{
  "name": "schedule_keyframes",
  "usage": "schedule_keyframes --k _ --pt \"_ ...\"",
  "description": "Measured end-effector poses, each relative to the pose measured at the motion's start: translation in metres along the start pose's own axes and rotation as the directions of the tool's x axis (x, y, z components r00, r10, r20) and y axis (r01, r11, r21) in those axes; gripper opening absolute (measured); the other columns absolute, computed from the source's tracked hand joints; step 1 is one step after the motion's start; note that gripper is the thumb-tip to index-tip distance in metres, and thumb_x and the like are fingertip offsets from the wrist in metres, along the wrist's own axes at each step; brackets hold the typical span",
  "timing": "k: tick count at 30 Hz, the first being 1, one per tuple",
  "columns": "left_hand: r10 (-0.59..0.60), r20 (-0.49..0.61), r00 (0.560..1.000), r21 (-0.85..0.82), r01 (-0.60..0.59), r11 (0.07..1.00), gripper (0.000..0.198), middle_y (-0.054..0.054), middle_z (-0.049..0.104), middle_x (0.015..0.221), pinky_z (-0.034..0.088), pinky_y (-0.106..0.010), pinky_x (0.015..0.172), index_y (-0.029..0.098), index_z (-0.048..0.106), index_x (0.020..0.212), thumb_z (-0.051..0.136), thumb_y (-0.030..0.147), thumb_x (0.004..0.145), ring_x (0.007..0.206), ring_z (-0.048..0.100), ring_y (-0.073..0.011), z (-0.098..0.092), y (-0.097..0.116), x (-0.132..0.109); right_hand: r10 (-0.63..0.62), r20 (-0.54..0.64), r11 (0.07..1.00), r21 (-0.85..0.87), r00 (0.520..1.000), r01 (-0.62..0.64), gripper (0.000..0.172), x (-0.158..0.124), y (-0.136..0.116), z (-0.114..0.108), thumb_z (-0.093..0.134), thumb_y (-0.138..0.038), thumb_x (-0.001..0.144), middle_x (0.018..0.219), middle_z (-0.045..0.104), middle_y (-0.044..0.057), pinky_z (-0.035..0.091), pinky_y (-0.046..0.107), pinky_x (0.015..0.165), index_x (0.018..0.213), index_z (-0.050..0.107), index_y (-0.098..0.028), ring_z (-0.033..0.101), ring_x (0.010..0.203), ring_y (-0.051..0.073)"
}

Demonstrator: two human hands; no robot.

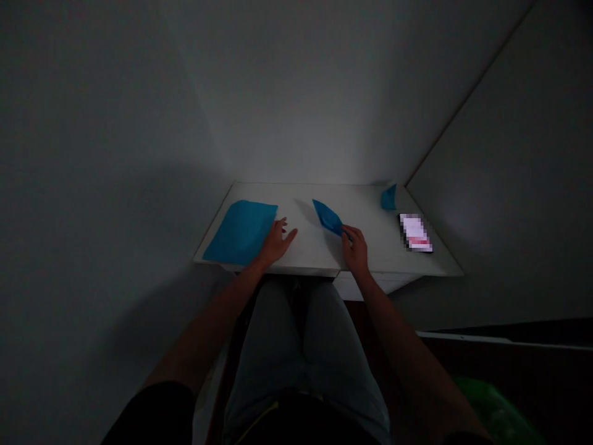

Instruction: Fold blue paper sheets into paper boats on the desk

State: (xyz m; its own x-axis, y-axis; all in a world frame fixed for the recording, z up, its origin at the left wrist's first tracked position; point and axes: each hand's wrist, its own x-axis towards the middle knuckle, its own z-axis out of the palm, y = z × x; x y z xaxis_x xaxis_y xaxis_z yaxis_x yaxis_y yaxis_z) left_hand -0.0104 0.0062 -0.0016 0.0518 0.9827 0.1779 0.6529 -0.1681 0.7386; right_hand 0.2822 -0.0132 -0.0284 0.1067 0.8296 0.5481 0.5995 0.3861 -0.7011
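Between the thumb and fingers of my right hand is the lower right end of a folded piece of blue paper. It is tilted, and its shadow falls on the white table. My left hand is empty, with its thumb and fingers apart. It rests by the right edge of a larger blue sheet, which lies flat at the left end of the table. Whether the hand touches that sheet I cannot tell.
At the back right of the white table stands a small folded blue piece. A phone with a lit, blurred screen lies near the right end. Walls enclose the table. Something green is on the dark floor at lower right.
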Motion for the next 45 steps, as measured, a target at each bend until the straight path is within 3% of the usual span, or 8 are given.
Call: schedule_keyframes --k 3,6,16,21,25,30,35,45 --pt "-0.107 -0.074 0.991 -0.24 0.086 0.967 0.073 -0.018 0.061 0.138 0.054 -0.033 0.094 0.014 0.041 0.158 0.06 0.056 0.101 0.105 0.068 -0.02 0.038 0.021 -0.003 -0.076 0.13 0.994 0.086 0.989 0.065 0.034 -0.01 -0.011 0.005 0.053 -0.042 0.104 0.127 0.072 0.014 0.052 0.052 0.112 0.123 0.076 -0.025 0.067 0.12 0.029" --pt "-0.185 -0.12 0.975 -0.357 0.131 0.925 0.063 -0.009 0.07 0.108 0.053 -0.033 0.091 0.014 0.047 0.153 0.056 0.052 0.104 0.091 0.068 -0.019 0.053 0.025 -0.003 -0.142 0.272 0.985 0.132 0.952 0.109 0.031 -0.014 -0.011 0.004 0.057 -0.037 0.102 0.124 0.071 0.011 0.052 0.05 0.11 0.123 0.077 -0.027 0.068 0.118 0.028" --pt "-0.08 -0.227 0.971 -0.439 -0.028 0.898 0.028 -0.007 0.069 0.095 0.053 -0.031 0.083 0.018 0.072 0.095 0.07 0.046 0.095 0.088 0.065 -0.0193 0.051 0.009 -0.001 -0.138 0.449 0.976 -0.09 0.883 0.199 0.037 0.006 -0.014 0.006 0.071 -0.032 0.091 0.134 0.063 0.012 0.051 0.048 0.109 0.126 0.077 -0.026 0.062 0.122 0.028" --pt "-0.101 -0.241 0.965 -0.489 -0.03 0.872 0.029 -0.003 0.069 0.086 0.051 -0.03 0.076 0.018 0.075 0.092 0.082 0.046 0.084 0.079 0.063 -0.0172 0.052 0.013 -0.001 -0.066 0.479 0.934 -0.278 0.875 0.223 0.031 0.024 -0.04 0.0 0.064 -0.035 0.099 0.133 0.068 0.01 0.05 0.044 0.107 0.126 0.076 -0.027 0.065 0.122 0.026" --pt "-0.145 -0.236 0.961 -0.517 0.002 0.856 0.032 0.001 0.066 0.071 0.045 -0.028 0.067 0.019 0.073 0.085 0.083 0.048 0.081 0.068 0.057 -0.0149 0.052 0.013 -0.004 -0.006 0.597 0.913 -0.324 0.802 0.248 0.027 0.038 -0.056 -0.008 0.058 -0.036 0.105 0.125 0.074 0.007 0.05 0.037 0.104 0.121 0.077 -0.026 0.07 0.114 0.022" --pt "-0.049 -0.223 0.974 -0.493 -0.069 0.867 0.034 0.001 0.066 0.069 0.045 -0.029 0.066 0.019 0.07 0.076 0.078 0.05 0.087 0.066 0.058 -0.0148 0.054 0.012 -0.006 0.004 0.669 0.854 -0.388 0.743 0.345 0.035 0.05 -0.077 -0.019 0.061 -0.05 0.103 0.131 0.072 0.01 0.052 0.036 0.1 0.118 0.08 -0.024 0.07 0.115 0.025" --pt "0.006 -0.239 0.971 -0.451 -0.117 0.885 0.03 -0.001 0.07 0.076 0.051 -0.03 0.072 0.019 0.075 0.079 0.076 0.048 0.089 0.072 0.063 -0.0164 0.054 0.01 -0.005 0.079 0.716 0.816 -0.446 0.694 0.368 0.029 0.059 -0.094 -0.014 0.06 -0.038 0.104 0.131 0.072 0.009 0.054 0.033 0.092 0.12 0.08 -0.025 0.072 0.106 0.023" --pt "0.033 -0.267 0.963 -0.493 -0.166 0.854 0.026 -0.008 0.079 0.102 0.057 -0.033 0.084 0.021 0.079 0.101 0.072 0.045 0.095 0.091 0.072 -0.02 0.055 0.011 -0.004 0.139 0.764 0.827 -0.439 0.63 0.35 0.031 0.062 -0.086 0.005 0.066 -0.043 0.101 0.13 0.072 0.01 0.054 0.033 0.093 0.124 0.078 -0.026 0.071 0.113 0.025"
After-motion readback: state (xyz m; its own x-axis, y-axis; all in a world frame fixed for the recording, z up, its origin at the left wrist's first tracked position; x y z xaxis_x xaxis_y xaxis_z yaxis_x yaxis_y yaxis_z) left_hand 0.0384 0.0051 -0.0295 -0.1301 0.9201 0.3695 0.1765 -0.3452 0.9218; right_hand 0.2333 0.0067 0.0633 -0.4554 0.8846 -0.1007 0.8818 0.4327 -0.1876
